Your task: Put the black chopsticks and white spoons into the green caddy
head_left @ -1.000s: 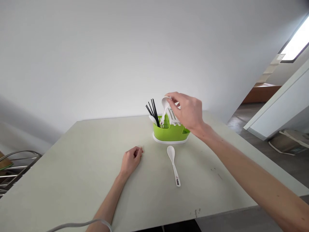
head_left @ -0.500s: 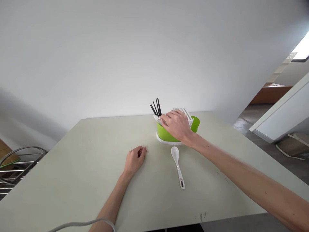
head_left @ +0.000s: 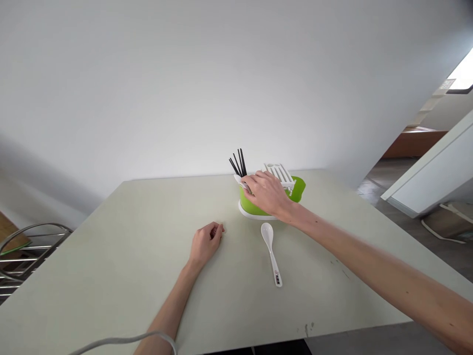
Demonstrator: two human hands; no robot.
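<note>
A green cutlery holder (head_left: 254, 207) with a white base and white slotted rack (head_left: 281, 173) stands near the wall. Several black chopsticks (head_left: 240, 163) lean out of its left side. My right hand (head_left: 268, 193) reaches over the holder from the right, its fingers closed at a white spoon (head_left: 241, 180) beside the chopsticks; the fingertips are partly hidden. On the table in front of the holder lies another white spoon (head_left: 272, 256), bowl away from me, with a small printed mark on its handle. My left hand (head_left: 207, 241) rests loosely curled on the table, holding nothing visible.
The pale table (head_left: 148, 222) meets a white wall (head_left: 185, 88) at its far edge. A grey cable (head_left: 121, 340) crosses my left forearm. At the left stands a metal rack (head_left: 33, 251). Beyond the table's right side are a white panel (head_left: 436, 167) and the floor.
My right hand has shifted slightly left over the holder, baring more of the white slotted rack. My left hand and the spoon on the table stay put.
</note>
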